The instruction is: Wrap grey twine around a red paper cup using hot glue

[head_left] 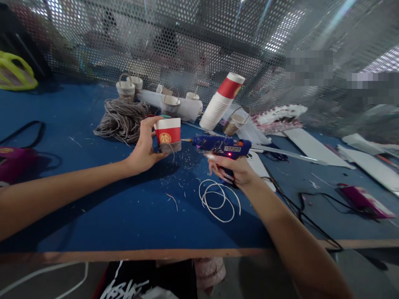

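Held sideways in my left hand (144, 145) is a red and white paper cup (171, 126) with a gold emblem. Grey cord (170, 147) is wound around one end of it. My right hand (232, 168) grips a blue hot glue gun (218, 144), its red light lit and a clear glue stick (289, 154) running out of its back. The gun's nozzle points at the cup, close to its side; whether they touch I cannot tell. Behind my left hand lies a heap of grey cord (121, 120).
A leaning stack of paper cups (220, 104) and several cord-wrapped cups with handles (171, 104) stand at the back. A coil of white cord (218, 201) lies near the front. Purple boxes (364, 200) with black cables sit at both sides. A perforated metal screen (187, 45) rises behind.
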A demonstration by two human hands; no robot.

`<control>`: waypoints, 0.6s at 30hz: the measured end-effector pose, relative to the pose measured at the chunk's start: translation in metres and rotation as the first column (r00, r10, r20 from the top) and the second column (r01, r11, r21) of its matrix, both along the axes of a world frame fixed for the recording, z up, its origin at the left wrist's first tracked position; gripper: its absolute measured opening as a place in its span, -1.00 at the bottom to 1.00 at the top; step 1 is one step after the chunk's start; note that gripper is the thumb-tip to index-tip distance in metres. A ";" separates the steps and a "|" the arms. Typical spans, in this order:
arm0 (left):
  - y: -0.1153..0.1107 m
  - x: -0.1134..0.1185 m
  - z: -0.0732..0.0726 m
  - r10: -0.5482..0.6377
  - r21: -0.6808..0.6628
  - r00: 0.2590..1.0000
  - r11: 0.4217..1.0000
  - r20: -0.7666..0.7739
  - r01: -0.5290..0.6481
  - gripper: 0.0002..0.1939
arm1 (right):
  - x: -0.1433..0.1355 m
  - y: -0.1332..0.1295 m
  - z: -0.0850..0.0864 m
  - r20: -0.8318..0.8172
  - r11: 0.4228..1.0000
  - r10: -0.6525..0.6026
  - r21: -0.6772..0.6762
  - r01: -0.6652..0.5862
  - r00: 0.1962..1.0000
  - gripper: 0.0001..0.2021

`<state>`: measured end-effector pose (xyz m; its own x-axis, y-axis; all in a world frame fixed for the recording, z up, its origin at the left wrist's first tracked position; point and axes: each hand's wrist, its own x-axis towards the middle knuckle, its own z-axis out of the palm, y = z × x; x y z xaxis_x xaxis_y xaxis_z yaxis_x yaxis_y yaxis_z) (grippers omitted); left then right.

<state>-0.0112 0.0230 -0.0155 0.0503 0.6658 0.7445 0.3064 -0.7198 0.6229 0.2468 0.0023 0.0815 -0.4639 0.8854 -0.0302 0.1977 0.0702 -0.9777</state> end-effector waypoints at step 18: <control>-0.006 0.005 0.012 -0.049 0.095 0.995 0.994 -0.091 0.058 -0.16 | -0.001 -0.002 -0.012 0.156 1.000 -0.002 -0.013 0.004 0.988 -0.66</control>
